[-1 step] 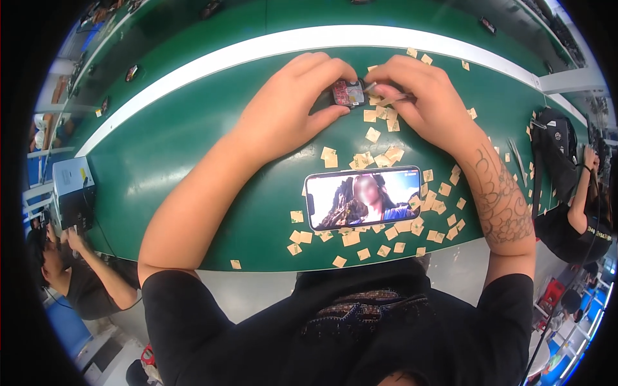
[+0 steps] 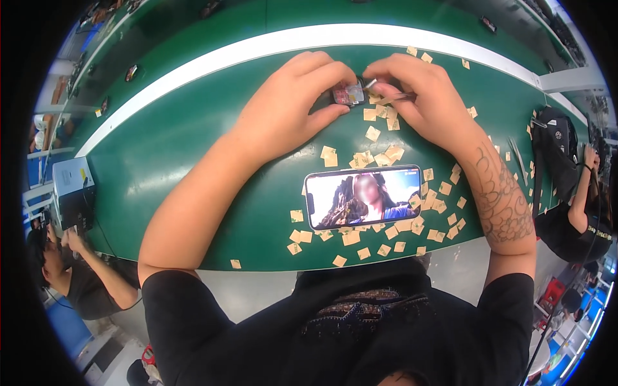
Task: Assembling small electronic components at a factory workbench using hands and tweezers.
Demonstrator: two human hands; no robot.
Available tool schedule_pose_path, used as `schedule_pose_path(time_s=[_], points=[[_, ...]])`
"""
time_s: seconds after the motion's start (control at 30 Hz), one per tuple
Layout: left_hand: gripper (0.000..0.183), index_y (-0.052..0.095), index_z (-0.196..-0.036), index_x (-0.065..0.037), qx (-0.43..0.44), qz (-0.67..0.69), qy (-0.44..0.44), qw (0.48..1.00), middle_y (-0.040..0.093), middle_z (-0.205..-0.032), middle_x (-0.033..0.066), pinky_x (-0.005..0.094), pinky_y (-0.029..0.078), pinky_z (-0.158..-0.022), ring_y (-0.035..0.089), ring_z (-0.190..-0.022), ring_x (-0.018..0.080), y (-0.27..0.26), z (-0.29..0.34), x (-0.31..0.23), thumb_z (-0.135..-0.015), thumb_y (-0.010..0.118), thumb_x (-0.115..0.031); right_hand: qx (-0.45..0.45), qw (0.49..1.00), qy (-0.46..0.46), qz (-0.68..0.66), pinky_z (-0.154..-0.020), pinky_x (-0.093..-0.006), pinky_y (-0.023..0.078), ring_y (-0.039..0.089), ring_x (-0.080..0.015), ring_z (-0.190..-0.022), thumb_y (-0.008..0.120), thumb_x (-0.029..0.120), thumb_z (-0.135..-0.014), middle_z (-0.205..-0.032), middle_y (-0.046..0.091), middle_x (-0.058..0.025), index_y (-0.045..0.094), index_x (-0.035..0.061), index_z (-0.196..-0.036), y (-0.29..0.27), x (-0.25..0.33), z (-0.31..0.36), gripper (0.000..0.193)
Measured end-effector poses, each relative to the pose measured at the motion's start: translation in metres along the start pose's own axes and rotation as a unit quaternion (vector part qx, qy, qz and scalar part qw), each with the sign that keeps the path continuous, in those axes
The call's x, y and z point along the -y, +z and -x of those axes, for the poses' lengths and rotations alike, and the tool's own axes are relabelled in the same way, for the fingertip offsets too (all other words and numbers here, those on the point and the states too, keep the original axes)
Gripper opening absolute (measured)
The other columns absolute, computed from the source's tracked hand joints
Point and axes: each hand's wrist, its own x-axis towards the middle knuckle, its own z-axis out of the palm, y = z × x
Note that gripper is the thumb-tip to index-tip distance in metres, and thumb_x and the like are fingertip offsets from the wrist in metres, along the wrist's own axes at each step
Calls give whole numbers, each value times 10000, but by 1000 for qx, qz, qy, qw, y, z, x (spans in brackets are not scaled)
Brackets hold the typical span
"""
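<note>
Device point(image 2: 348, 96) held beyond a phone point(image 2: 362, 199)

The left hand point(image 2: 291, 96) has the device between thumb and fingers. The right hand point(image 2: 426, 87), also beyond the phone, grips tweezers point(image 2: 399, 98). Tan squares point(image 2: 351, 238) lie around the phone.

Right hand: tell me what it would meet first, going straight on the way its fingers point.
Probably the device in the grip of the left hand, tweezers leading; one view leaves the depth, and whether they already touch, unclear.
</note>
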Motion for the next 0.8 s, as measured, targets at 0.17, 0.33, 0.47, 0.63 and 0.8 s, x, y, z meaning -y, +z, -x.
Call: schedule_pose_path(time_s=[0.17, 0.33, 0.47, 0.63, 0.8], points=[[321, 762, -1155, -72, 2, -33, 31, 999, 714, -1145, 90, 393, 589, -906, 694, -1055, 298, 2, 5, 1, -849, 859, -68, 44, 998, 30, -30, -709, -289, 549, 689, -181, -818, 738, 15, -978, -1013, 732, -97, 709, 16, -1208, -12, 3, -1, 232], [310, 777, -1139, -75, -3, -53, 48, 997, 727, -1150, 95, 400, 597, -880, 698, -1039, 301, 2, 5, 2, -841, 865, -76, 35, 998, 7, -50, -638, -272, 475, 598, -135, -727, 740, 1, -969, -1029, 753, -86, 719, 17, -1200, -12, -6, 1, 232], [302, 780, -1124, -72, -12, -78, 69, 995, 732, -1142, 100, 404, 598, -866, 699, -1018, 299, 0, 5, 0, -834, 866, -80, 35, 998, 5, -53, -610, -271, 434, 546, -120, -682, 740, -25, -950, -1002, 758, -78, 733, 12, -1179, -16, 3, -2, 232], [303, 777, -1108, -59, -18, -102, 90, 991, 732, -1143, 100, 410, 596, -855, 696, -996, 293, 3, 5, 1, -823, 871, -93, 27, 996, 36, -73, -603, -261, 420, 537, -123, -666, 740, -42, -936, -964, 755, -69, 746, 16, -1171, -15, 7, -1, 241], [303, 775, -1096, -48, -19, -119, 101, 988, 729, -1145, 99, 417, 592, -862, 694, -987, 299, 3, 5, -1, -814, 874, -99, 17, 999, 29, -7, -699, -317, 570, 709, -213, -794, 738, -48, -916, -1029, 748, -114, 729, 4, -1188, -10, 11, -3, 277]])
